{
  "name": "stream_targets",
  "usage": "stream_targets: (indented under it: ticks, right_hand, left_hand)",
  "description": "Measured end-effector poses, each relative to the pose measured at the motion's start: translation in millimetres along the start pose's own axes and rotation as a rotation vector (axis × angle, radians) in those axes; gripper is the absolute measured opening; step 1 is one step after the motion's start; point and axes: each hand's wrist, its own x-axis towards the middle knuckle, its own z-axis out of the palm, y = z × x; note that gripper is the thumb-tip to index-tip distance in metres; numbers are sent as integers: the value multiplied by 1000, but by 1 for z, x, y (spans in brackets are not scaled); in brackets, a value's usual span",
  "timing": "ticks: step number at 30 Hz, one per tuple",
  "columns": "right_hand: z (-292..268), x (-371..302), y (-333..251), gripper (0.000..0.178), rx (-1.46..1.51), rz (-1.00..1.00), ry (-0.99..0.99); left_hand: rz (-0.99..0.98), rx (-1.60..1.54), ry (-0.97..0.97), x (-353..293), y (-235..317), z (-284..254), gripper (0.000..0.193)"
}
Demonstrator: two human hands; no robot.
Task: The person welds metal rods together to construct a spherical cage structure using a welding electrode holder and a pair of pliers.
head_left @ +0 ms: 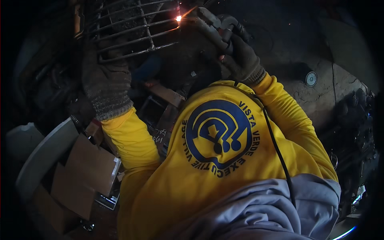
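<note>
A metal grate [149, 32] of welded parallel bars is at the top, left of centre. My left hand [107, 78], in a dark knit glove, holds its lower left edge; the fingertips are lost in shadow behind the bars. My right hand [245, 60], also gloved, is closed around a bulky grey tool with a curved lever, which looks like a welding electrode holder [216, 30]. The tool points left at the grate's right bar ends. There a small bright molten spot [178, 18] glows, with orange light along the nearby bar. Any rod in the tool's jaws is hard to make out.
Cardboard pieces [86, 164] lie at the lower left, beside a pale curved panel [48, 150]. Below the grate is a brown block [166, 94] amid dark clutter. A round grey disc [311, 79] is on the floor at right. Smoke and darkness blur the edges.
</note>
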Motion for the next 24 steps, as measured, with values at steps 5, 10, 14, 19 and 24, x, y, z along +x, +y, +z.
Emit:
stream_targets:
  ticks: [5, 10, 14, 19, 24]
  right_hand:
    - [2, -3, 13, 64, -125, 27, 18]
    - [0, -4, 12, 65, -87, 68, 0]
    - [0, -7, 12, 66, -121, 64, 10]
    - [1, -7, 14, 67, -131, 22, 34]
    - [0, -5, 11, 64, -130, 78, 7]
  left_hand:
    - [437, 322, 177, -5, -17, 3, 24]
    - [426, 286, 152, -4, -16, -1, 25]
    - [459, 329, 170, -2, -14, -7, 25]
    - [443, 311, 140, -1, -16, -4, 25]
    - [469, 323, 172, 1, -19, -1, 24]
